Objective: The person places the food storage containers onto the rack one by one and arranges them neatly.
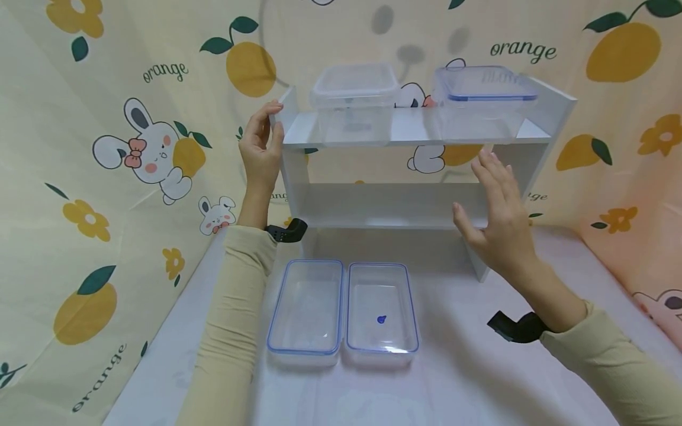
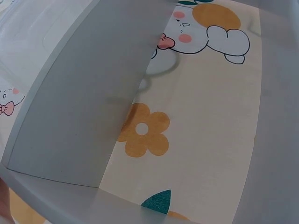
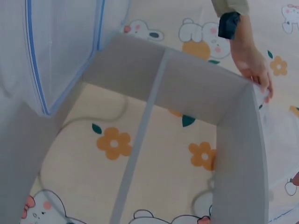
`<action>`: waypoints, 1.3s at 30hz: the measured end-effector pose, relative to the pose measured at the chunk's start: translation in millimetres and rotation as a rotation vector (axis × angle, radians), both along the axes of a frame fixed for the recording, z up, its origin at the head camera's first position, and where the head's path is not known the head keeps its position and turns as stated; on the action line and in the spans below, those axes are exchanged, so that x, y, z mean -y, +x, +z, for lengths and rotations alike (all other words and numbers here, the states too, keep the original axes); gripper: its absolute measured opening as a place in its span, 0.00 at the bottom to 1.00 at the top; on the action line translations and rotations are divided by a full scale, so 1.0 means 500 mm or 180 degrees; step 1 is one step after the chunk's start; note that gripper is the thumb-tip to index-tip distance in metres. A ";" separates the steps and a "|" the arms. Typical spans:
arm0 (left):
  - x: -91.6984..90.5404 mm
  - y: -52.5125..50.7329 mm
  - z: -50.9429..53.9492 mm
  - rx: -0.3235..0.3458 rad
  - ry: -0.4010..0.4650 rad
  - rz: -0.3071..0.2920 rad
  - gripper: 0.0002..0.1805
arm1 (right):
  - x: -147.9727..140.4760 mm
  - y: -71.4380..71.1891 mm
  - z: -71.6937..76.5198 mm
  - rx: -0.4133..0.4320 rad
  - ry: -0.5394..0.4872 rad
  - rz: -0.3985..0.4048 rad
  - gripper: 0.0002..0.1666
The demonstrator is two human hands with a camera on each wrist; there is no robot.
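A white shelf unit [image 1: 394, 205] stands on the table against the patterned cloth. My left hand [image 1: 261, 145] pinches the upper end of its left side panel between thumb and fingers. The right wrist view also shows this left hand [image 3: 252, 63] at the panel's corner. My right hand [image 1: 498, 213] is raised before the shelf's right side, fingers mostly straight, holding nothing. Its fingertips are close to the top board's front edge; whether they touch is unclear. On the top board sit two lidded clear containers, one with a whitish lid [image 1: 354, 80] and one with a blue-rimmed lid [image 1: 490, 86].
Two clear blue-rimmed containers stand side by side on the white table in front of the shelf, a left one [image 1: 306, 307] and a right one [image 1: 380, 296] with a small blue mark. Patterned cloth [image 1: 154, 225] hangs behind and at both sides.
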State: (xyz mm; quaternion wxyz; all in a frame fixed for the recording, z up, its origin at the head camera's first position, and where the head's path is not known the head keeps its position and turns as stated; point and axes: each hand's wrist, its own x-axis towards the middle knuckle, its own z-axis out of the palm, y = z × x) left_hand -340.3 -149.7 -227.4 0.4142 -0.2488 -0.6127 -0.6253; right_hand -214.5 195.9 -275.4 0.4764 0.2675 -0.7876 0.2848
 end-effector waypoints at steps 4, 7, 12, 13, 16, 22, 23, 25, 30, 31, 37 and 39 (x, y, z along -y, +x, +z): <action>0.000 0.001 0.000 0.0002 0.0003 0.0003 0.15 | 0.004 0.006 -0.012 0.0025 -0.0050 0.0040 0.34; 0.000 0.002 0.000 0.0003 -0.0011 0.0027 0.15 | 0.007 0.011 -0.025 0.0070 -0.0073 0.0045 0.32; 0.000 0.004 0.002 -0.0003 -0.0026 0.0037 0.15 | 0.008 0.019 -0.050 0.0218 -0.0067 0.0005 0.31; 0.000 0.004 0.002 -0.0002 -0.0022 0.0037 0.15 | 0.008 0.021 -0.055 0.0256 -0.0042 -0.0019 0.31; 0.000 0.003 0.001 -0.0004 -0.0012 0.0034 0.15 | 0.007 0.025 -0.068 0.0353 0.0011 -0.0058 0.32; 0.000 0.001 0.000 -0.0012 0.0022 0.0006 0.15 | 0.012 0.036 -0.091 0.0417 -0.0069 -0.0035 0.31; -0.001 0.002 0.000 -0.0010 0.0020 0.0007 0.15 | 0.013 0.038 -0.095 0.0425 -0.0084 -0.0023 0.31; -0.001 0.002 0.001 -0.0014 0.0011 0.0013 0.15 | 0.015 0.041 -0.101 0.0431 -0.0112 0.0014 0.32; 0.000 0.000 0.001 -0.0025 0.0010 0.0001 0.15 | 0.022 0.047 -0.117 0.0438 -0.0153 0.0094 0.33; 0.000 -0.001 0.001 -0.0024 0.0017 -0.0008 0.15 | 0.023 0.049 -0.120 0.0442 -0.0156 0.0099 0.33; 0.000 -0.001 0.000 -0.0020 0.0038 -0.0021 0.15 | 0.031 0.057 -0.138 0.0491 -0.0254 0.0144 0.33; -0.001 0.000 0.000 -0.0012 0.0045 -0.0019 0.15 | 0.032 0.061 -0.145 0.0552 -0.0279 0.0158 0.33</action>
